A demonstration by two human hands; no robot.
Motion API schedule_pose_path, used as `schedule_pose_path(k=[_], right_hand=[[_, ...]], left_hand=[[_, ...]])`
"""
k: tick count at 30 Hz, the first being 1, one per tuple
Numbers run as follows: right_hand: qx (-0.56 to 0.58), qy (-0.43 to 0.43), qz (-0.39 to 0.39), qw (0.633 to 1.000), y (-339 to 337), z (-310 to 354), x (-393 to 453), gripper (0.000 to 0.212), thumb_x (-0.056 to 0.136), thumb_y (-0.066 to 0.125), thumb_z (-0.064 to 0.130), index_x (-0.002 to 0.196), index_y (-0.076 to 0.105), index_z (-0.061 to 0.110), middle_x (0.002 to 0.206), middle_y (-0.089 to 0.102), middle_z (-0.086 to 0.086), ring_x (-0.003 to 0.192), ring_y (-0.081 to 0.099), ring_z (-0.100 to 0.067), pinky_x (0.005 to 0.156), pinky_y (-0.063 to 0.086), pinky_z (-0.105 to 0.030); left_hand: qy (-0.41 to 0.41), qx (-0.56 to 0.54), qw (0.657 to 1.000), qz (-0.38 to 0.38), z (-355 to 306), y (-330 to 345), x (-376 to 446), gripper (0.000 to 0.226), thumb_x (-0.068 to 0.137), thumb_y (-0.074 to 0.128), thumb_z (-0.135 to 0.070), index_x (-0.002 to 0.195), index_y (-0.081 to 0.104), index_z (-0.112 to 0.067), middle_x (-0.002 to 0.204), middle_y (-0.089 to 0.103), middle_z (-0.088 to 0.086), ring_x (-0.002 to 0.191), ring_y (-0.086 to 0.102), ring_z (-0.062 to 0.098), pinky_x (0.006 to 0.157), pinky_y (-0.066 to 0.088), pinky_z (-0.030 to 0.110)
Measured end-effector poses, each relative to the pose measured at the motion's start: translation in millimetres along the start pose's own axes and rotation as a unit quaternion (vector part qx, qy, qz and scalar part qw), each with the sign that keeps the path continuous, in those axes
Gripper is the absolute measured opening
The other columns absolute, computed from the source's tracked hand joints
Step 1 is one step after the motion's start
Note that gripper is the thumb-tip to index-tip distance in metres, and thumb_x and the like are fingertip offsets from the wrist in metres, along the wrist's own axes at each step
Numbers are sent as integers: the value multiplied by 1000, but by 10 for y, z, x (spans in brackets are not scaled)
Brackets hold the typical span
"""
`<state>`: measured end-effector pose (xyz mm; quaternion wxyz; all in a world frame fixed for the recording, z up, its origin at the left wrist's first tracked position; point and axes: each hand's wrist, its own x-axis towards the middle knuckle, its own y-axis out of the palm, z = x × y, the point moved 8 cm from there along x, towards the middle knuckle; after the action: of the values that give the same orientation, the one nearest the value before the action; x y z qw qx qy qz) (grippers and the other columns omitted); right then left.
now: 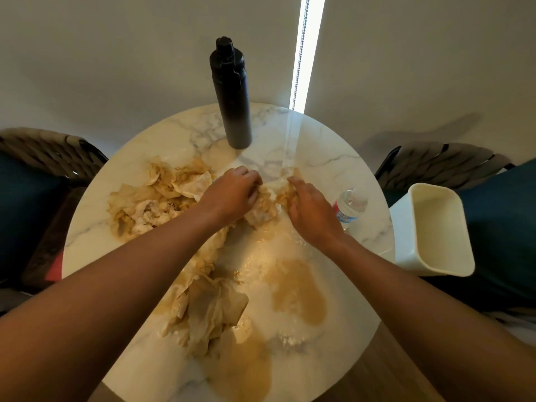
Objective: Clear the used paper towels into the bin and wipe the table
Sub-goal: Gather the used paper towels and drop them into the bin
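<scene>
No legible text anywhere; red-and-blue label on the bottle (349, 206) too blurred to read.

Dim wide-angle view, edges bowed; bright window slit (304, 50) throws glare across table (319, 134).

On the table (342, 146) a tall flask (232, 94) stands at the far edge, and a small water bottle (349, 206) lies near the right edge, with the bin (435, 227) just beyond that edge. Soaked paper towels (162, 198) lie heaped on the left half, another wad (208, 309) lies nearer the front, and puddles (298, 288) spread to its right and before it. Between flask and front wad, the left hand (232, 192) and right hand (310, 210) meet on a towel clump (265, 207), and a chair (49, 152) sits either side of the table.
</scene>
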<state>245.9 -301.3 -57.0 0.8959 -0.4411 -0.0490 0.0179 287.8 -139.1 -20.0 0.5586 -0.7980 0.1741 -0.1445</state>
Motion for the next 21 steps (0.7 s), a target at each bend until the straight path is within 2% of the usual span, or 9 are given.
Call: schedule_pose_path(k=[6, 11, 17, 21], right_hand=[[-11, -13, -18, 1000, -155, 116, -390, 44, 101, 53, 18, 144, 49, 9, 117, 63, -15, 105, 61, -31, 93, 49, -42], [-11, -16, -23, 1000, -318, 147, -813, 44, 98, 56, 15, 141, 50, 9, 113, 63, -14, 102, 60, -31, 88, 52, -44], [-12, 23, -33, 999, -447, 40, -1272, 45, 100, 56, 17, 144, 48, 14, 124, 61, -12, 112, 57, -30, 95, 52, -44], [-21, 41, -53, 998, -560, -53, -1512, 43, 100, 56, 18, 142, 49, 13, 124, 62, -12, 111, 59, -29, 94, 54, -43]], left_hand=[[7, -22, 999, 22, -176, -119, -157, 23, 90, 61, -20, 113, 66, -17, 108, 61, 4, 93, 61, 24, 81, 54, 42], [20, -23, 999, 32, -410, -120, -370, 23, 92, 62, -18, 115, 67, -15, 114, 61, 7, 101, 60, 24, 80, 43, 27], [56, -34, 996, 67, -763, -24, -634, 23, 91, 64, -19, 113, 68, -14, 110, 62, 9, 99, 60, 25, 84, 52, 39], [84, -36, 992, 87, -1036, 51, -712, 23, 89, 66, -20, 111, 69, -15, 104, 61, 7, 93, 61, 26, 82, 53, 39]])
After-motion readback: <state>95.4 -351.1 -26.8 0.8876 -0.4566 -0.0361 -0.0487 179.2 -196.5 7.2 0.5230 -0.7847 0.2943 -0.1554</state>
